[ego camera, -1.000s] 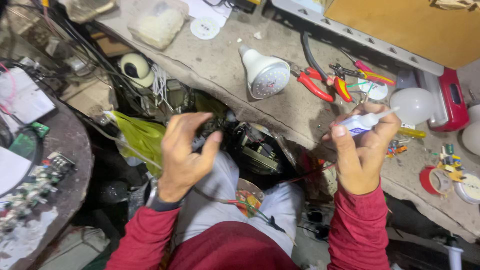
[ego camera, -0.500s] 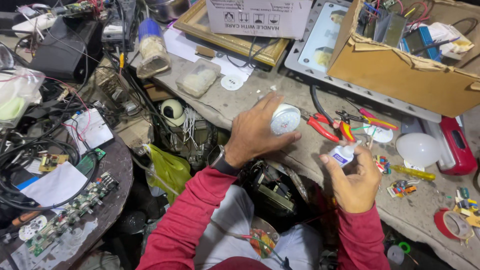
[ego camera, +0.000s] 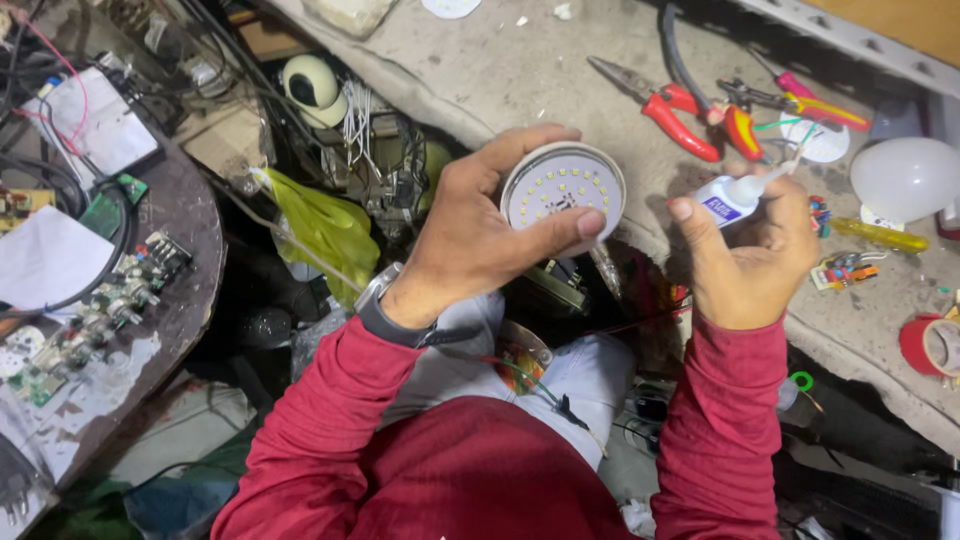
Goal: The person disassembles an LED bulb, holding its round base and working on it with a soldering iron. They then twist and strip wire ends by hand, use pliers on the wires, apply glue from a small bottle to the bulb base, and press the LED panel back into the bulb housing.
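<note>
My left hand [ego camera: 480,235] curls around the bulb base [ego camera: 563,192] at the centre of the frame, thumb pressed across its face of small lights, wrist bent upward; my right hand [ego camera: 752,255] grips a small glue tube [ego camera: 735,193] just right of it, nozzle tilted toward the red pliers [ego camera: 680,110] above.

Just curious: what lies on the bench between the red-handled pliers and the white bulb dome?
In the head view, a small white disc lies between the red-handled pliers and the white bulb dome.
</note>
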